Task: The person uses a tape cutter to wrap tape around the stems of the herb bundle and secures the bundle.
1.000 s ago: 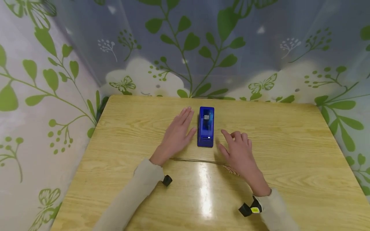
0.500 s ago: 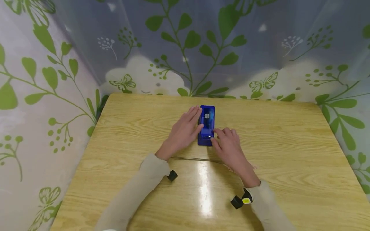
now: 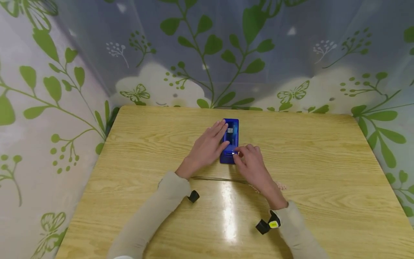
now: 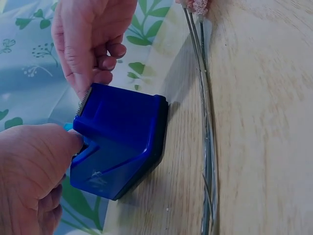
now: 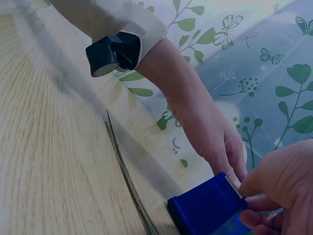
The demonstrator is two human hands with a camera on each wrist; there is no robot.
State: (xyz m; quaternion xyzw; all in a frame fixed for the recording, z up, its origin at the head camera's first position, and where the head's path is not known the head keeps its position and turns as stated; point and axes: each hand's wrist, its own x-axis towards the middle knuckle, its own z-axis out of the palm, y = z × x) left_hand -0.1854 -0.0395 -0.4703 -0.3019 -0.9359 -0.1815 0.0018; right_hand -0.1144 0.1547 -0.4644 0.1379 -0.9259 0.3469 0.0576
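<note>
A blue tape dispenser (image 3: 231, 140) stands on the wooden table, its serrated blade (image 4: 84, 101) at the end nearer me. My left hand (image 3: 208, 145) rests along its left side, fingers mostly straight over the edge and thumb touching it. My right hand (image 3: 253, 163) is at the blade end. Its thumb and forefinger pinch there, apparently at the tape's end, which is too thin to make out; the other fingers are curled. Both wrist views show the two hands close about the blade, my left hand (image 4: 32, 166) and my right hand (image 5: 288, 188) partly hiding the dispenser.
A bundle of thin dried stems (image 3: 220, 178) lies crosswise nearer me, its pink flower heads (image 4: 198, 6) partly under my right wrist. Patterned curtains (image 3: 145, 43) hang behind and beside the table (image 3: 323, 162). Each wrist bears a small black camera (image 5: 112, 54).
Both hands have moved in to the tape dispenser: the left rightward onto its side, the right leftward to the blade end. The dispenser and stems stay put.
</note>
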